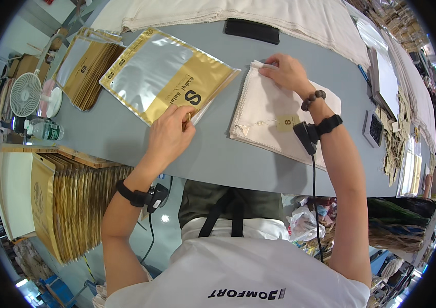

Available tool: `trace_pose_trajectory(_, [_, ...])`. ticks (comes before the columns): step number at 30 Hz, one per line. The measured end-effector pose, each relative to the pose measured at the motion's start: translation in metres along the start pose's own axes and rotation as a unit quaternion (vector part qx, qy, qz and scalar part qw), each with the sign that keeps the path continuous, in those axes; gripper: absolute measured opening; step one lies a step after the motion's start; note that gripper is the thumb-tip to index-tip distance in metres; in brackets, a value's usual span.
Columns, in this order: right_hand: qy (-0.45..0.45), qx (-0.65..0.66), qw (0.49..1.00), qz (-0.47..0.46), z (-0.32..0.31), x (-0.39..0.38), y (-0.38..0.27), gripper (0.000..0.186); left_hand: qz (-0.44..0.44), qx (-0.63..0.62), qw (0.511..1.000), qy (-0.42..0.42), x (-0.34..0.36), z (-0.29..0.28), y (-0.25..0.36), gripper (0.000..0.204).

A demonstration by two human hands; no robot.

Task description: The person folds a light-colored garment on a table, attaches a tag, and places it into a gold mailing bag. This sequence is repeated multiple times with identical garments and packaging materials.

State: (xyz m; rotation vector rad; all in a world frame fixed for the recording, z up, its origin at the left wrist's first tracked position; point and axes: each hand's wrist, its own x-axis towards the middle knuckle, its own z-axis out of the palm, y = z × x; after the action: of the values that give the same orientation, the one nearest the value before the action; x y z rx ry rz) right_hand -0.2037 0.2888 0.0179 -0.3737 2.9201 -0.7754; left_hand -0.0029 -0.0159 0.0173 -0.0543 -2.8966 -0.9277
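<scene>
My left hand (174, 134) is closed on the lower edge of a flat gold-and-silver plastic bag (152, 65), which lies slanted on the grey table (305, 51). My right hand (290, 74) pinches the top corner of a folded cream cloth (259, 108) with a scalloped edge. A gold tag (287, 123) on a string lies on that cloth, beside the black wrist device on my right arm.
A bundle of gold bags (89, 66), fans (25, 94), a bottle (48, 130) and a stack of gold packages (74, 205) are left. A black phone (251, 31) and cream fabric (187, 11) lie behind; a grey board (385, 82) and paper tags (392, 143) are right.
</scene>
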Motion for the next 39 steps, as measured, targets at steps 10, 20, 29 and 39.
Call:
trace_pose_trajectory(10, [0.013, 0.103, 0.973, -0.206, 0.039, -0.043, -0.038, 0.022, -0.016, -0.02, 1.0, 0.005, 0.033, 0.023, 0.001, 0.023])
trace_pose_trajectory(20, [-0.049, 0.01, 0.989, -0.136, 0.063, -0.071, -0.099, 0.022, 0.028, -0.154, 0.98, 0.123, -0.003, 0.037, 0.007, 0.017])
trace_pose_trajectory(29, [0.057, -0.014, 0.882, -0.468, 0.073, -0.112, -0.089, 0.036, 0.058, -0.049, 0.99, 0.117, -0.02, 0.026, 0.008, 0.011])
trace_pose_trajectory(39, [0.002, 0.026, 0.948, -0.318, 0.088, -0.074, -0.093, 0.049, 0.042, 0.005, 0.988, 0.148, -0.041, 0.014, 0.003, 0.019])
